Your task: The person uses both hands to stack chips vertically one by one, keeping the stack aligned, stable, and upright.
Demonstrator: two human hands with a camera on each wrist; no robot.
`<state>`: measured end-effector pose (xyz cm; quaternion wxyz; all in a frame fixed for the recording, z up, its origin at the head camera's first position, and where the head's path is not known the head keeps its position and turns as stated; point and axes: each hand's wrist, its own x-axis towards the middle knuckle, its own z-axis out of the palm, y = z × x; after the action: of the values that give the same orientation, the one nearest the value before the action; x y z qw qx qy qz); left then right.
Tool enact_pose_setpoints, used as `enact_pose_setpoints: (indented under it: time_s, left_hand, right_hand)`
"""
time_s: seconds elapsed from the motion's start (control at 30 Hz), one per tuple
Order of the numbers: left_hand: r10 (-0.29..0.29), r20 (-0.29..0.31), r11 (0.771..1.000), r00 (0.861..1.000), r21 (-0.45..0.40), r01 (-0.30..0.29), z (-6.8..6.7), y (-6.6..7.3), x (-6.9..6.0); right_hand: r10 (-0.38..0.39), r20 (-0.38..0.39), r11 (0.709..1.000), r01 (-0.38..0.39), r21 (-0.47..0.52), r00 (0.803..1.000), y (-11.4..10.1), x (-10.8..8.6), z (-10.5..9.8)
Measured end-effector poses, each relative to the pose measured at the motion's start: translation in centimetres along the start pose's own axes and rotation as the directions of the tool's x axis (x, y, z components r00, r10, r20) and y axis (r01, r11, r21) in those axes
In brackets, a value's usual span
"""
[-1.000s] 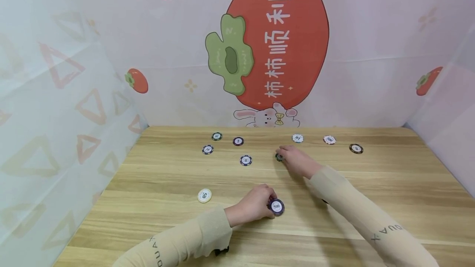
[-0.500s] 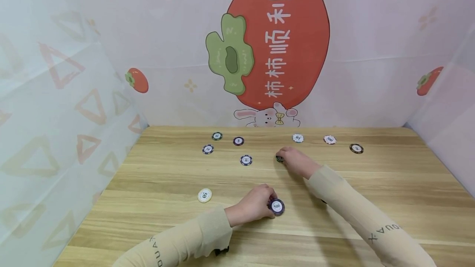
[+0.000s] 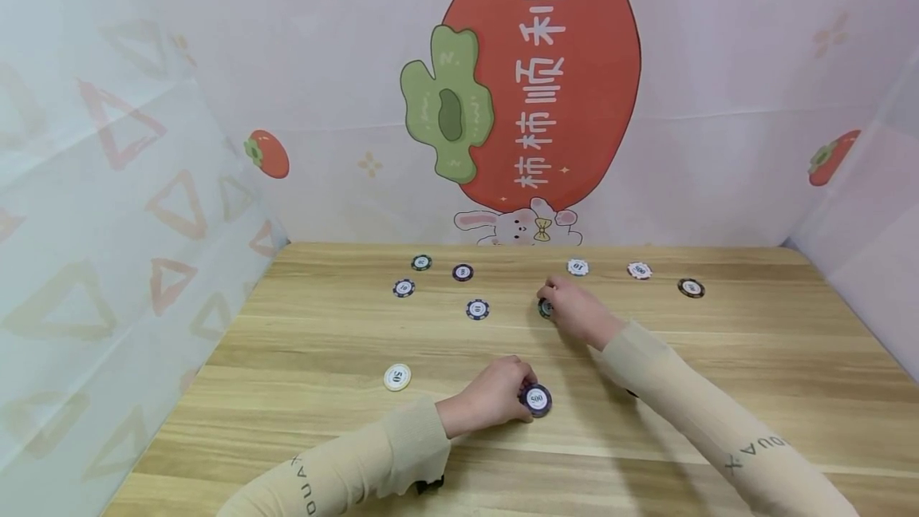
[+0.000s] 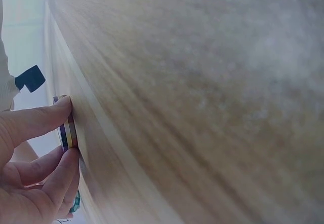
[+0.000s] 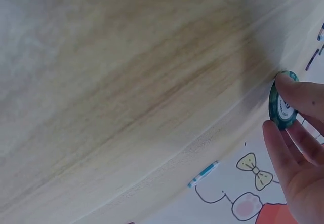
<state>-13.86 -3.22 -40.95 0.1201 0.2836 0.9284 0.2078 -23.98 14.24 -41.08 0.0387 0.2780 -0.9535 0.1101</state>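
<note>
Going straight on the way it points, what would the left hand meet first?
Beyond its purple chip, the left hand would likely meet the right sleeve, though the sleeve's height is unclear.

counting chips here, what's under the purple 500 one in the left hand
Beneath the purple 500 chip in the left hand, the left wrist view shows what look like more chips, with yellowish and reddish edges. Their faces and values are covered.

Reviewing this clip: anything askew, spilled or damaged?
Only the backdrop looks odd: the big red fruit has its green cap on the left and the printed rabbit lies on its side, as if hung sideways. The loose chips lie flat on the table, nothing spilled or visibly damaged.
</note>
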Motion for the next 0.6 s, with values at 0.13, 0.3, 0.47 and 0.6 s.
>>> enact_pose_setpoints:
  time_s: [0.13,0.3,0.47,0.6]
  left_hand:
    - [0.009,0.002,1.0,1.0,-0.005,-0.009,0.0,-0.1,0.1]
    - [0.014,0.002,0.999,1.0,-0.029,-0.014,0.1,-0.2,0.2]
    - [0.009,-0.001,1.0,1.0,-0.004,-0.009,0.1,0.0,0.2]
    - [0.004,-0.004,1.0,1.0,0.0,-0.004,0.0,0.0,0.1]
  right_hand:
    - [-0.082,-0.073,0.995,0.077,-0.066,0.994,-0.3,-0.5,0.0]
    - [-0.121,-0.124,0.99,0.111,-0.082,0.985,-0.6,-1.0,-0.2]
    - [-0.128,-0.128,0.99,0.119,-0.076,0.983,-1.0,-1.3,-0.7]
    - [-0.121,-0.111,0.991,0.114,-0.069,0.986,-1.1,-1.7,-1.1]
